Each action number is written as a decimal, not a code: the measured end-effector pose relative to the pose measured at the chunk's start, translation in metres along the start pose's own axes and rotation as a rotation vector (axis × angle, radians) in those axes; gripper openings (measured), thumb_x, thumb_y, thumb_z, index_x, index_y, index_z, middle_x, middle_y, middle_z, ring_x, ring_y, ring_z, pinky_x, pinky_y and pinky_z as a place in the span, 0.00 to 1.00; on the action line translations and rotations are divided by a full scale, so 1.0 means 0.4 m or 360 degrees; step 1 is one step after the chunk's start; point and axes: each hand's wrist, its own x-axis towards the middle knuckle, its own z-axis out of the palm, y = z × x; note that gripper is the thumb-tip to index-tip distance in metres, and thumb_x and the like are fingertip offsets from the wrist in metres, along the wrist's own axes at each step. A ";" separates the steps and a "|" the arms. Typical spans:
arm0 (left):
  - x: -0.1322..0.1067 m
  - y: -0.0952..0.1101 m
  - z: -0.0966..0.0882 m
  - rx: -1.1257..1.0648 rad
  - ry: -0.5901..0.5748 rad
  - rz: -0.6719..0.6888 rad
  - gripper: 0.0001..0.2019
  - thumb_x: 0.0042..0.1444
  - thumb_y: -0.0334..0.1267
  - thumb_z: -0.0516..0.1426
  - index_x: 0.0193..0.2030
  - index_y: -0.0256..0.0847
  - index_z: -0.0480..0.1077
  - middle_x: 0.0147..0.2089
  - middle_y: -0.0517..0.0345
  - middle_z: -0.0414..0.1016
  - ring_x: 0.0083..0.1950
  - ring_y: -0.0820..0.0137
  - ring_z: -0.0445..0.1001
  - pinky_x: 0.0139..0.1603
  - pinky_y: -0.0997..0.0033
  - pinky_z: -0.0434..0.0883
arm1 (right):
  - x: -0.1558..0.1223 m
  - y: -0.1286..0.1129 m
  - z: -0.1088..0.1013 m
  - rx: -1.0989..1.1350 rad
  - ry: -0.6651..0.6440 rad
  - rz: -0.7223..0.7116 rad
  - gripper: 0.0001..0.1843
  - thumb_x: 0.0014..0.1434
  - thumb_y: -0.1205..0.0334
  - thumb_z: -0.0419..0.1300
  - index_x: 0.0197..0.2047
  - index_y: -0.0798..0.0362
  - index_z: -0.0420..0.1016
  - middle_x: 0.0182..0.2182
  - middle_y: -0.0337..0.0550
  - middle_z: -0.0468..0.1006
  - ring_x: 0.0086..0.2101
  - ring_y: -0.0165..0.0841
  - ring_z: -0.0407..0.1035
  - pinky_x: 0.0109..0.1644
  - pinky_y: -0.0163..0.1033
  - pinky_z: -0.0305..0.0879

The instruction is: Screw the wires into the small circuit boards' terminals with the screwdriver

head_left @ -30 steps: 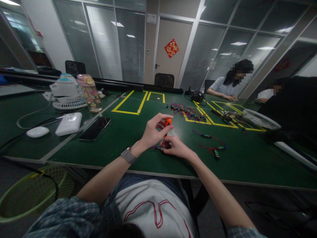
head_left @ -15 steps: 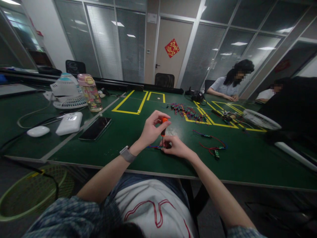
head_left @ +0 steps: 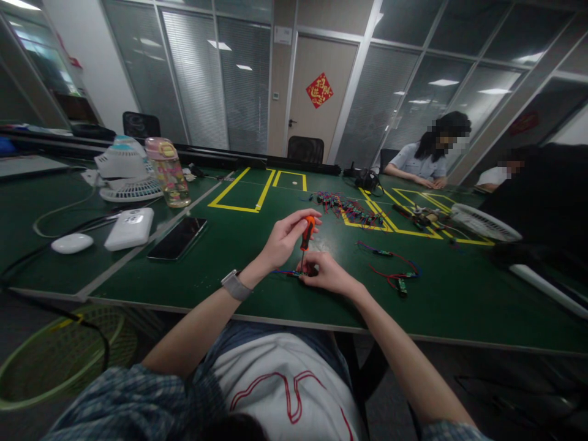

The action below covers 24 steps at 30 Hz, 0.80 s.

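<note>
My left hand (head_left: 285,237) pinches the orange handle of a small screwdriver (head_left: 307,233), which stands nearly upright with its tip down. My right hand (head_left: 324,272) is closed on a small wired part (head_left: 290,273) with red and blue leads, pressing it to the green table (head_left: 239,269) right under the screwdriver tip. A watch sits on my left wrist. Two more wired parts (head_left: 395,269) lie loose on the table to the right of my hands.
A pile of coloured wired parts (head_left: 348,207) lies further back. A black phone (head_left: 177,238), white power bank (head_left: 129,228), white case (head_left: 71,243), bottle (head_left: 168,172) and fan (head_left: 123,173) stand left. Two seated people (head_left: 425,156) and another fan (head_left: 483,221) are at right. A racket (head_left: 55,355) lies below left.
My left hand has turned the screwdriver handle between its fingers, dipping and then rising slightly. My right hand has stayed on the wired part.
</note>
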 end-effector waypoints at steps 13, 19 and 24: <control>-0.007 0.009 0.014 0.0224 0.0087 0.0100 0.10 0.64 0.39 0.54 0.46 0.39 0.74 0.41 0.53 0.74 0.38 0.73 0.74 0.37 0.75 0.74 | 0.002 -0.004 -0.001 -0.0002 -0.0006 0.0026 0.06 0.49 0.74 0.63 0.32 0.57 0.76 0.23 0.34 0.70 0.25 0.26 0.63 0.29 0.31 0.58; -0.006 0.003 0.009 0.0473 0.0223 0.0212 0.05 0.58 0.35 0.60 0.41 0.42 0.75 0.39 0.57 0.66 0.39 0.74 0.70 0.36 0.78 0.71 | 0.001 0.003 0.000 0.0016 0.0004 0.0003 0.05 0.48 0.74 0.62 0.30 0.56 0.74 0.24 0.34 0.71 0.25 0.26 0.63 0.29 0.31 0.58; -0.004 0.006 0.006 0.0464 0.0204 0.0230 0.06 0.59 0.36 0.60 0.42 0.42 0.75 0.41 0.57 0.67 0.41 0.73 0.70 0.36 0.78 0.70 | 0.001 -0.001 0.000 0.0020 -0.0003 0.0030 0.07 0.48 0.74 0.62 0.32 0.56 0.75 0.24 0.34 0.70 0.25 0.26 0.63 0.29 0.31 0.58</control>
